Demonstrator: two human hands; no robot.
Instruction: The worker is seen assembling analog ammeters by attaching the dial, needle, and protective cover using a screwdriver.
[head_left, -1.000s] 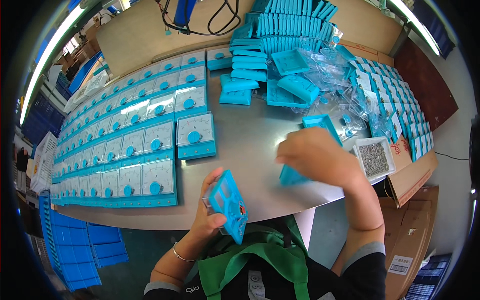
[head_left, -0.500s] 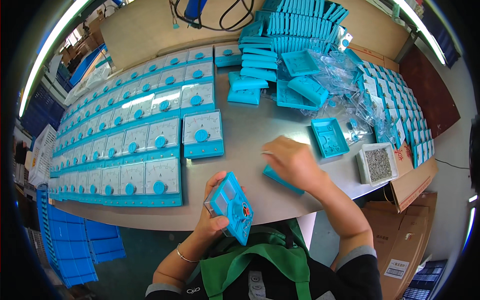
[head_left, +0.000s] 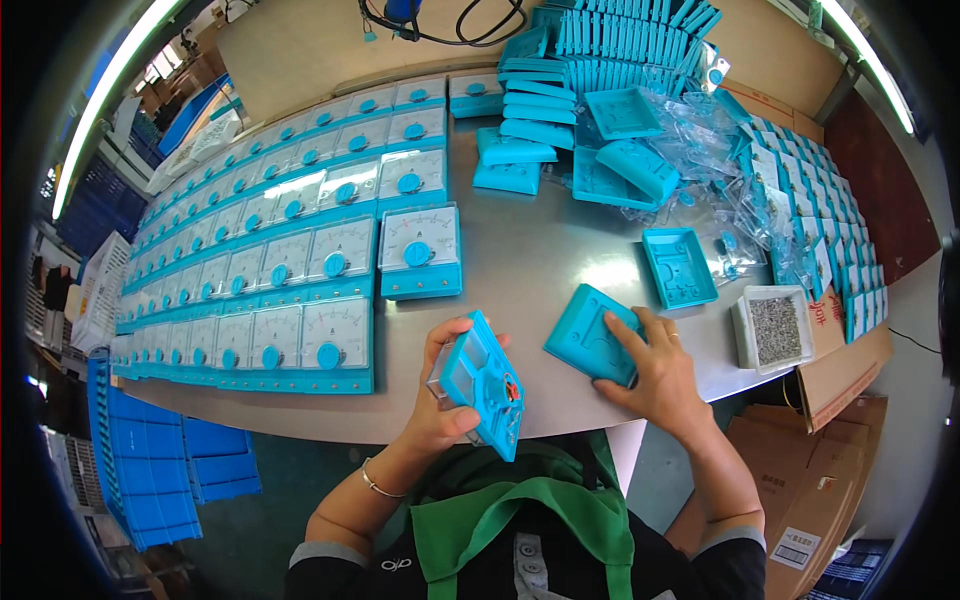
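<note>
My left hand [head_left: 446, 405] grips a panel meter [head_left: 490, 385] at the near edge of the table. The meter is tilted, its blue frame and inner parts with a bit of red turned toward the right, and its clear front lies against my palm. To the right, my right hand [head_left: 655, 375] has its thumb and fingers on a blue plastic back cover [head_left: 575, 335] lying on the table; the fingers hide part of it. Just beyond that cover lies another open blue cover [head_left: 680, 268], hollow side up. A finished-looking meter [head_left: 420, 252] stands alone beyond my left hand.
Rows of blue-and-white meters [head_left: 290, 255] fill the table's left side. Blue covers [head_left: 535, 120] are stacked at the back, beside clear plastic parts [head_left: 690, 150]. A white tub of small metal pieces [head_left: 773, 330] sits at the right, near more rowed parts [head_left: 825, 210] and cardboard boxes [head_left: 800, 460].
My right hand has come down and to the right, from above the near blue cover onto it. That cover now lies more in view. My left hand still holds the meter.
</note>
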